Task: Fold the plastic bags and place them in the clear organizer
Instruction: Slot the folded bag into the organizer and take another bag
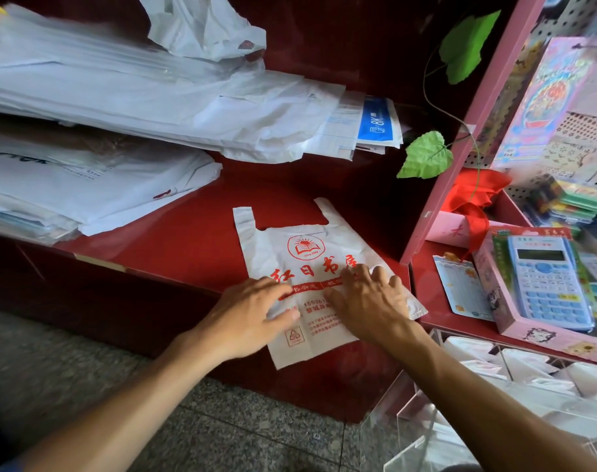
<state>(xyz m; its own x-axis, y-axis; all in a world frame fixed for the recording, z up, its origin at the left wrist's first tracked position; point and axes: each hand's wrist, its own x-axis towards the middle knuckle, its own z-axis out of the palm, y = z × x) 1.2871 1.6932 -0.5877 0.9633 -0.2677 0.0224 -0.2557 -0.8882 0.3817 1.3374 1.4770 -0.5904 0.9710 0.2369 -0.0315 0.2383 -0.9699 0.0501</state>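
White thin-film bag (304, 267) with red print is laid flat near the tabletop's (195, 233) front edge, toward its right end, handles pointing to the back. Its bottom hem hangs slightly past the front edge. Left hand (253, 315) and right hand (365, 301) are both pressed flat on the lower half, fingers spread, nothing gripped.

Handling, as judged: very light, limp, no stiffness; the film looks slick and creased, so trapped air and spring-back are to be expected. It is best pinned with one palm while a side edge or bottom corner is pinched and carried over. Creases should be pressed out with flat fingers. Handles are flimsy and poor for pulling.

Organizer (494, 396) is seen below the tabletop's right end, with folded bags apparently already in its compartments.
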